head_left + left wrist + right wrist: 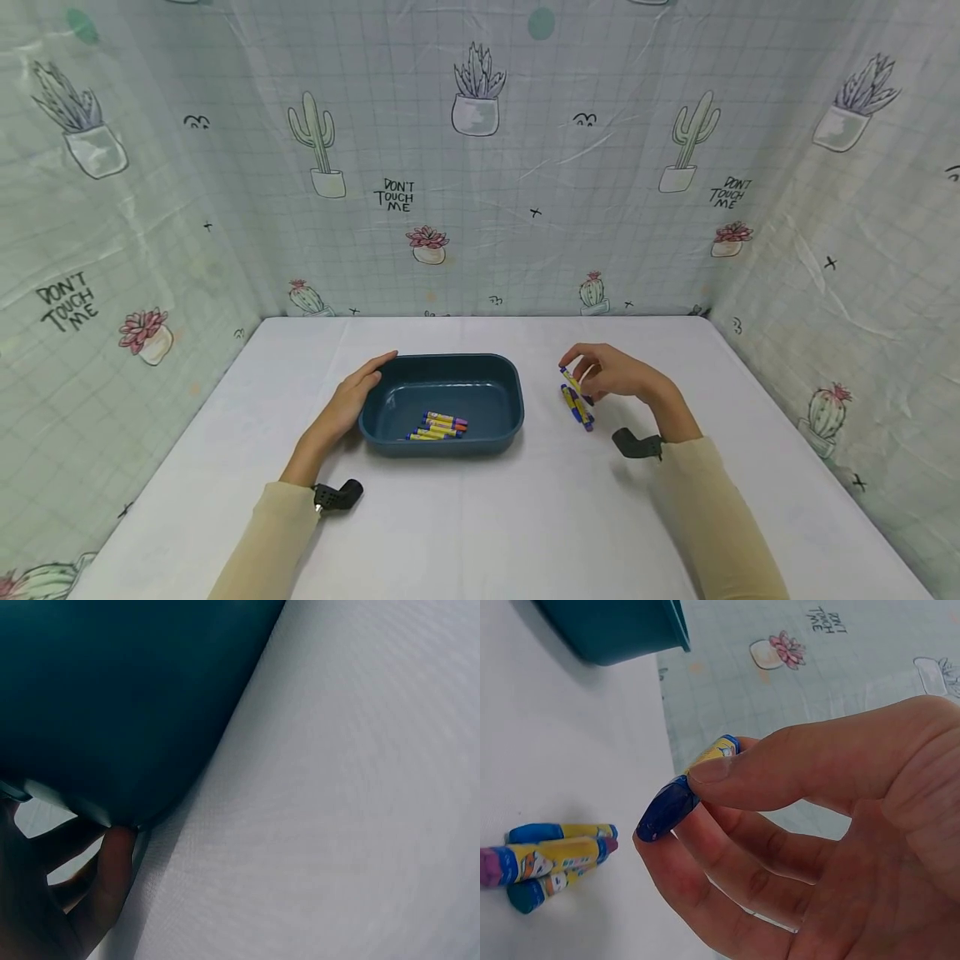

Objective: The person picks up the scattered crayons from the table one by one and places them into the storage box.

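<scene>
My right hand (pixel 611 372) pinches a dark blue crayon (pixel 667 808) in a yellow and blue wrapper between thumb and fingers. Just under it, a small pile of crayons (pixel 576 408) lies on the white table; the right wrist view shows purple and blue-green tips (pixel 547 859) among them. At the left end of a dark teal rectangular tray (pixel 442 448), my left hand (pixel 351 400) rests with its fingers along the outer wall and rim. Inside the tray, several yellow-wrapped crayons (pixel 441 427) lie near its front side. The left wrist view shows fingertips (pixel 116 851) against the tray's wall.
The white table (pixel 480 525) ends at a hanging cloth (pixel 525 250) printed with cacti, which encloses the back and both sides. Each wrist wears a black camera mount (pixel 636 443), and both sleeves are beige.
</scene>
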### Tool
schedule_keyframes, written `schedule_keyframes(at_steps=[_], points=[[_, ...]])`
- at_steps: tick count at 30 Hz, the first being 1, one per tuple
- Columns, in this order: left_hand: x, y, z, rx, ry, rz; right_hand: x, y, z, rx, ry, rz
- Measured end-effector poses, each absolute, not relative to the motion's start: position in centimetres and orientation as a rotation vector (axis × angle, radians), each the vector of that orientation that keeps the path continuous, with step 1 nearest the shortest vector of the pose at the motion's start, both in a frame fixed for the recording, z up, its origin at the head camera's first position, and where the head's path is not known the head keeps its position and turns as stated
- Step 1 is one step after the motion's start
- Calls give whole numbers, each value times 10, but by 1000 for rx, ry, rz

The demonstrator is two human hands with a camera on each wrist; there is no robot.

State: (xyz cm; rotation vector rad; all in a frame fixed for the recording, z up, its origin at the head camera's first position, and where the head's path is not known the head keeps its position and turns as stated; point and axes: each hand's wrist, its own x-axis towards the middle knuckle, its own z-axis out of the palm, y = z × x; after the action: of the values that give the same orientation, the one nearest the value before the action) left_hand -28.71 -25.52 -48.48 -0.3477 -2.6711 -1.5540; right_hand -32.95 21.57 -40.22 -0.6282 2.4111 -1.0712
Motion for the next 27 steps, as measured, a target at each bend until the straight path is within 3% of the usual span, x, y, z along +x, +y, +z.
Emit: schedule_keyframes(at_steps=[27], points=[[-285,-254,-481,-346,-2674,-1541,-337,138,-359,-844,2355,-962]])
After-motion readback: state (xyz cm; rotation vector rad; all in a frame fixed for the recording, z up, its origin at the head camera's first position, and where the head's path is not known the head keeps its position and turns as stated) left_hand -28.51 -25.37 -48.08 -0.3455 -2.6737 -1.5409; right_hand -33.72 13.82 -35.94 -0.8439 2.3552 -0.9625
